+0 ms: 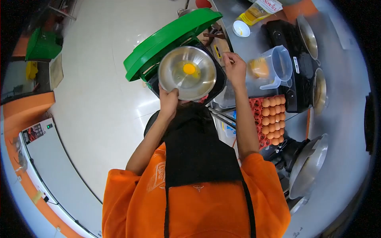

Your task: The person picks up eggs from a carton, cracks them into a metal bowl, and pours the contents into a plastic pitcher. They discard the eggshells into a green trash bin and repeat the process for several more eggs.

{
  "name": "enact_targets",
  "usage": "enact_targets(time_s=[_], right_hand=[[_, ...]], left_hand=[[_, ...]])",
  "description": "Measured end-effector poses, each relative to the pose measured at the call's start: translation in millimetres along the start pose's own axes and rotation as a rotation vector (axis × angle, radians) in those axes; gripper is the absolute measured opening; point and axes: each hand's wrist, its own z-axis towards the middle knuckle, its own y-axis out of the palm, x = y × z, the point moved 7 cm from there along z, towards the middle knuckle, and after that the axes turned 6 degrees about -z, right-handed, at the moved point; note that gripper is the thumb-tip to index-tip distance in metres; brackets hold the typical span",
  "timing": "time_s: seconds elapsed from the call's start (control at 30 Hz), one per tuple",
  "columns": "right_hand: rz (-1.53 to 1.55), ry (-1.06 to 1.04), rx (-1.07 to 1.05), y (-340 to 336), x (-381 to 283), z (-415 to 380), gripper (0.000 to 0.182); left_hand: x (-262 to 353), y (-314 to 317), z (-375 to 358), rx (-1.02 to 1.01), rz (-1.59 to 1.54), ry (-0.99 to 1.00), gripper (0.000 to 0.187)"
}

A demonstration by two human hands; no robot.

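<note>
My left hand (169, 102) grips the near rim of a round stainless steel bowl (168, 65), thumb over the edge. Inside the bowl lies a raw egg (189, 69), its yellow yolk whole in clear white. The bowl is held above a black bin (219, 85) whose green lid (166, 41) stands raised behind it. My right hand (235, 71) is to the right of the bowl, beside the counter edge, with its fingers curled together. Whatever it may hold is hidden. Nearest to it on the counter is a clear plastic jug (281, 65) with orange-yellow contents.
A red tray of several brown eggs (273, 119) sits on the steel counter (248, 49). Farther along are a small white bowl (241, 29) and a yellow oil pouch (260, 11). A black stove (283, 39) and metal pans (307, 37) line the right side.
</note>
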Motion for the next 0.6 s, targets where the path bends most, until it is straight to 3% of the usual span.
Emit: enact_targets(time_s=[0.13,0.2,0.3,0.33,0.4,0.5,0.6], right_hand=[[-0.032,-0.015,0.104,4,27,-24,0.024],[-0.031,0.056,0.142,16,38,-42,0.038],[-0.549,-0.013,-0.126,116,107,-103,0.067],[-0.574,0.131,-0.394,150,145,-141,0.075],[-0.309,0.245,-0.642,155,146,-168,0.075],[0.044,0.244,-0.990,118,111,-200,0.054],[-0.019,0.079,-0.904,60,94,-263,0.041]], left_hand=[[4,-12,1,0.038,0.059,-0.022,0.056],[9,-12,-5,0.069,0.098,-0.032,0.049],[4,-20,5,0.030,0.093,-0.016,0.058],[3,-18,9,-0.002,0.105,-0.035,0.055],[5,-11,7,0.012,0.124,-0.036,0.055],[6,5,10,-0.018,0.139,-0.030,0.056],[4,37,22,-0.097,0.176,-0.051,0.058]])
